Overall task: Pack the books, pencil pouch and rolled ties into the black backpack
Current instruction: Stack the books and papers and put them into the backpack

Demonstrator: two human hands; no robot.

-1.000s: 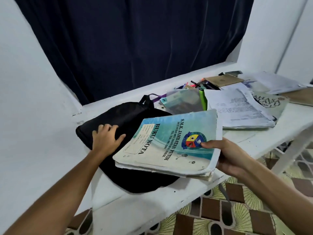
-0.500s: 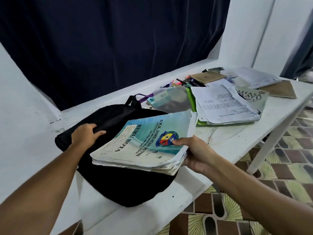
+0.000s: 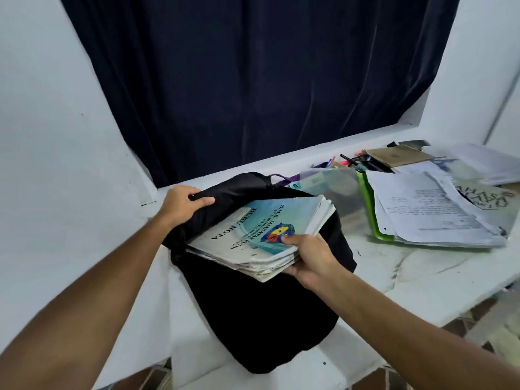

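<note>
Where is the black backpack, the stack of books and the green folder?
black backpack (image 3: 261,313): head view, on its front panel below the books.
stack of books (image 3: 270,223): head view, on the top blue cover.
green folder (image 3: 367,204): head view, on its green edge.

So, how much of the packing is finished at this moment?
Done: nothing visibly packed. In hand: the left hand holds the black backpack open by its edge, and the right hand slides the stack of books into the opening, partly in. Left: the rest; pouch and ties cannot be identified.
</note>
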